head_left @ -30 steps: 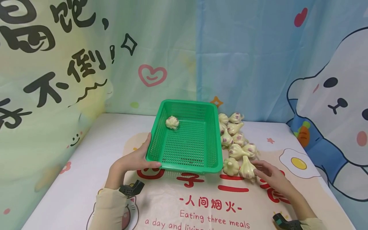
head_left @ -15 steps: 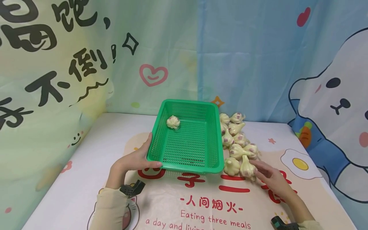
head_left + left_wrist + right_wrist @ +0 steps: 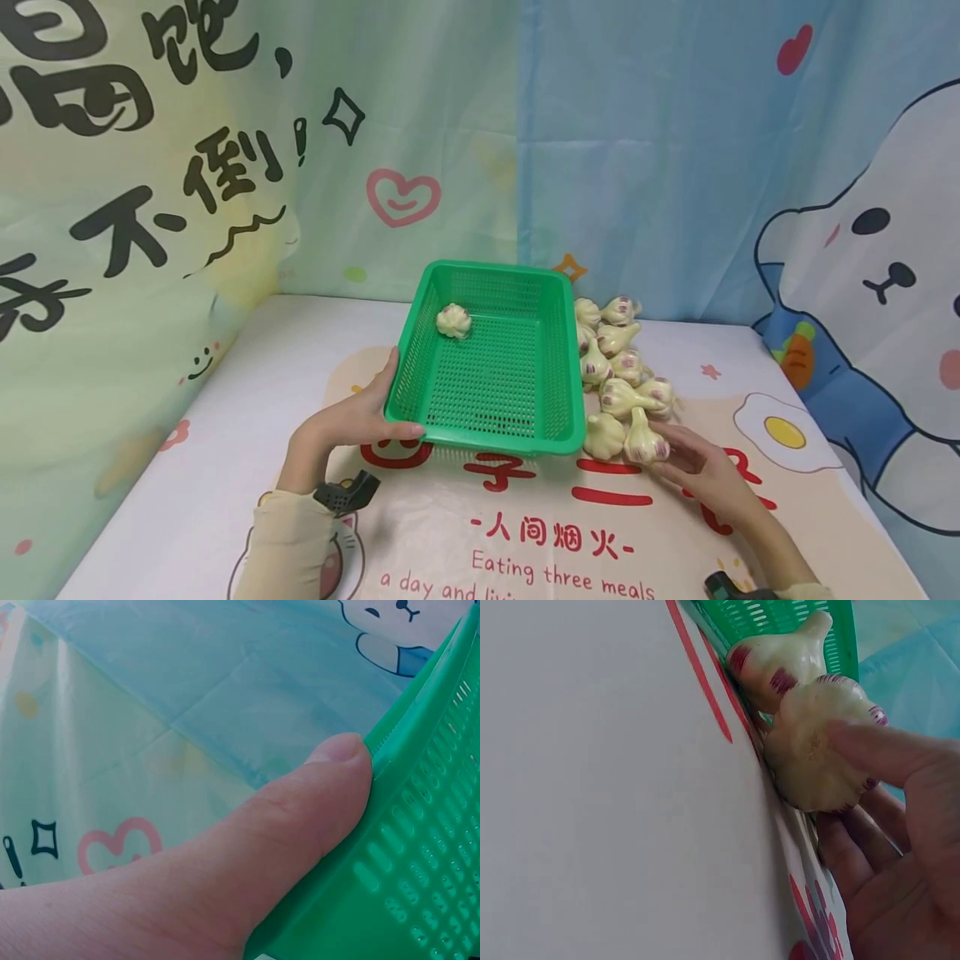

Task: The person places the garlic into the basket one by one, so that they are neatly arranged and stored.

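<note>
A green plastic basket [image 3: 487,367] with slotted walls sits on the table, a single garlic bulb [image 3: 453,320] in its far left part. My left hand [image 3: 352,421] holds the basket's near left corner, thumb along the front rim and fingers along the left side. To the right of the basket lies a group of garlic bulbs [image 3: 627,398]. At its near end my right hand [image 3: 701,467] is spread around the root end of one garlic bulb [image 3: 817,750]. In the right wrist view, the thumb lies across that bulb, with the other fingers partly hidden behind it.
A printed cloth [image 3: 555,542] with red lettering covers the table. Behind the table hangs a patterned curtain [image 3: 630,167]. The garlic pile lies close along the basket's right wall. Small black devices [image 3: 348,492] are strapped to the wrists.
My right hand has shifted slightly around the nearest garlic bulb, and its thumb has moved away from the other fingers. The left hand and the basket stay put.
</note>
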{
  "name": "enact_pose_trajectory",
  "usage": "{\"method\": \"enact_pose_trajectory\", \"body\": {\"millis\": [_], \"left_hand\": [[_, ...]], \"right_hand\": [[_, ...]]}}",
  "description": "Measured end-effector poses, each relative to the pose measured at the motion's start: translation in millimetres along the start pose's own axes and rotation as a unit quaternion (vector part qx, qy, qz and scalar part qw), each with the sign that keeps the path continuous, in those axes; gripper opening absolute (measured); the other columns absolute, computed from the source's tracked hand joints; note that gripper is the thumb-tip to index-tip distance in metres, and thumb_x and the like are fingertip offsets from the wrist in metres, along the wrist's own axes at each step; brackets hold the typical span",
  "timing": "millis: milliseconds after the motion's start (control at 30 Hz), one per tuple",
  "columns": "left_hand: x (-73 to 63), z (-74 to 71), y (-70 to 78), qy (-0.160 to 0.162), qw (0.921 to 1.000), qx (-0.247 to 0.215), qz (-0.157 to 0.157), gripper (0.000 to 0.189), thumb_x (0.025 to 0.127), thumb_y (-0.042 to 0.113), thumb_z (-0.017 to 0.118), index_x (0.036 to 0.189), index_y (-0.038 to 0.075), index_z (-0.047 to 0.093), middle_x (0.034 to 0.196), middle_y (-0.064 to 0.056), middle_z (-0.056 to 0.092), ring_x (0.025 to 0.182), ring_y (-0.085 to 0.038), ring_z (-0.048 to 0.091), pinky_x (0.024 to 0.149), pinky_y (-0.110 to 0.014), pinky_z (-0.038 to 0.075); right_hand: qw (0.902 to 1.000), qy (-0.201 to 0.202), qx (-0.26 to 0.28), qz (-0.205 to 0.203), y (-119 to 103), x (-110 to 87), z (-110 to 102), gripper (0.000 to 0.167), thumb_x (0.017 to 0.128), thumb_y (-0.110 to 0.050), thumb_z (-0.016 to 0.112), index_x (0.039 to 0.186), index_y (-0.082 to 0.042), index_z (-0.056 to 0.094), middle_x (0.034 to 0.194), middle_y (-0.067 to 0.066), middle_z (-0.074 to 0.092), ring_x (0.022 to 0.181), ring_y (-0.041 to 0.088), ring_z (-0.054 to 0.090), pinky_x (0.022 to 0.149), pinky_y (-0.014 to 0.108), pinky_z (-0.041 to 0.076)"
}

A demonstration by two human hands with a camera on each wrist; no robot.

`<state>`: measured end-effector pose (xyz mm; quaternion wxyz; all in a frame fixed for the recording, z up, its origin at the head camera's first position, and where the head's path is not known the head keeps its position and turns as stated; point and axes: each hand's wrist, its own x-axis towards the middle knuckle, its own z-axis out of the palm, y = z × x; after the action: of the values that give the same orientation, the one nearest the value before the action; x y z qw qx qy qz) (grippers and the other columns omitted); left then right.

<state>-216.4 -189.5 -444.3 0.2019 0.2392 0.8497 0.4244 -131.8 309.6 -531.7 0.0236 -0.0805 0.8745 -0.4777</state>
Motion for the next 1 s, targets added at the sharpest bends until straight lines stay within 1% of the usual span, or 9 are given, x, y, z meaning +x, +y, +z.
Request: {"method": "enact_pose_trajectory", "body": {"millis": [267, 333, 400, 500, 533, 700, 900, 967, 1000], "left_hand": [[-1.1, 0.2, -1.1, 0.003, 1.0, 0.003, 0.003, 0.12, 0.083, 0.037, 0.073, 0.148, 0.017, -0.026, 0.158, -0.006, -0.019, 0.147, -0.028, -0.001, 0.114, -0.051, 0.019], [-0.8, 0.5, -1.0, 0.003, 1.0, 0.003, 0.005, 0.119, 0.083, 0.035, 0.072, 0.148, 0.017, -0.026, 0.158, -0.006, -0.019, 0.147, -0.027, -0.002, 0.114, -0.051, 0.019], [-0.5, 0.8, -1.0, 0.003, 1.0, 0.004, 0.006, 0.118, 0.084, 0.033, 0.072, 0.148, 0.017, -0.026, 0.158, -0.006, -0.019, 0.147, -0.027, -0.002, 0.114, -0.051, 0.019], [-0.3, 0.9, -0.8, 0.004, 1.0, 0.005, 0.006, 0.119, 0.084, 0.034, 0.072, 0.148, 0.017, -0.026, 0.158, -0.006, -0.019, 0.147, -0.027, -0.001, 0.114, -0.051, 0.019], [-0.3, 0.9, -0.8, 0.003, 1.0, 0.006, 0.006, 0.119, 0.083, 0.034, 0.072, 0.148, 0.017, -0.026, 0.158, -0.006, -0.019, 0.147, -0.027, -0.001, 0.114, -0.051, 0.019], [-0.4, 0.5, -0.4, -0.001, 1.0, 0.008, 0.0, 0.121, 0.082, 0.042, 0.073, 0.148, 0.016, -0.026, 0.158, -0.006, -0.019, 0.147, -0.027, -0.002, 0.114, -0.051, 0.019], [0.6, 0.0, -1.0, 0.0, 0.9999, 0.008, 0.007, 0.121, 0.082, 0.041, 0.073, 0.148, 0.016, -0.026, 0.158, -0.006, -0.019, 0.147, -0.026, -0.002, 0.114, -0.05, 0.018], [0.9, 0.0, -1.2, 0.002, 0.9999, 0.01, 0.01, 0.122, 0.082, 0.041, 0.073, 0.148, 0.015, -0.026, 0.158, -0.006, -0.019, 0.147, -0.026, -0.003, 0.114, -0.05, 0.018], [1.1, 0.0, -1.3, 0.002, 0.9999, 0.011, 0.011, 0.122, 0.082, 0.041, 0.073, 0.148, 0.015, -0.026, 0.158, -0.006, -0.018, 0.147, -0.026, -0.003, 0.114, -0.05, 0.018]], "right_hand": [[0.999, 0.01, -0.017, 0.04, -2, 0.5, 1, 0.064, 0.083, -0.035, 0.072, 0.14, -0.019, 0.048, 0.142, 0.012, 0.045, 0.108, -0.022, 0.042, 0.085, 0.012, 0.046], [0.998, 0.012, -0.026, 0.056, -3, 0.2, 1, 0.065, 0.083, -0.038, 0.072, 0.141, -0.02, 0.047, 0.143, 0.013, 0.044, 0.113, -0.011, 0.049, 0.085, 0.015, 0.048], [0.9969, 0.013, -0.033, 0.071, -5, 0.0, 0, 0.067, 0.083, -0.04, 0.071, 0.142, -0.02, 0.046, 0.144, 0.013, 0.044, 0.119, 0.006, 0.054, 0.085, 0.018, 0.05], [0.9956, 0.017, -0.043, 0.082, -7, 0.0, 0, 0.068, 0.083, -0.042, 0.071, 0.142, -0.02, 0.046, 0.145, 0.014, 0.044, 0.124, 0.032, 0.051, 0.085, 0.02, 0.051], [0.9953, 0.018, -0.045, 0.084, -8, 0.0, 0, 0.068, 0.083, -0.042, 0.071, 0.142, -0.02, 0.046, 0.145, 0.015, 0.043, 0.124, 0.036, 0.05, 0.085, 0.02, 0.051], [0.9947, 0.024, -0.051, 0.085, -10, -0.6, 0, 0.068, 0.083, -0.041, 0.071, 0.142, -0.018, 0.046, 0.144, 0.016, 0.044, 0.124, 0.038, 0.05, 0.084, 0.018, 0.05], [0.994, 0.025, -0.046, 0.096, -13, -1.3, -2, 0.068, 0.083, -0.042, 0.07, 0.142, -0.018, 0.046, 0.145, 0.017, 0.043, 0.124, 0.038, 0.049, 0.082, 0.021, 0.052], [0.9939, 0.026, -0.042, 0.099, -15, -1.5, -3, 0.068, 0.083, -0.042, 0.07, 0.143, -0.019, 0.045, 0.145, 0.017, 0.043, 0.123, 0.037, 0.05, 0.081, 0.023, 0.053], [0.9939, 0.026, -0.038, 0.1, -15, -1.7, -3, 0.068, 0.083, -0.042, 0.071, 0.143, -0.019, 0.046, 0.145, 0.017, 0.043, 0.122, 0.033, 0.052, 0.081, 0.023, 0.053]]}}
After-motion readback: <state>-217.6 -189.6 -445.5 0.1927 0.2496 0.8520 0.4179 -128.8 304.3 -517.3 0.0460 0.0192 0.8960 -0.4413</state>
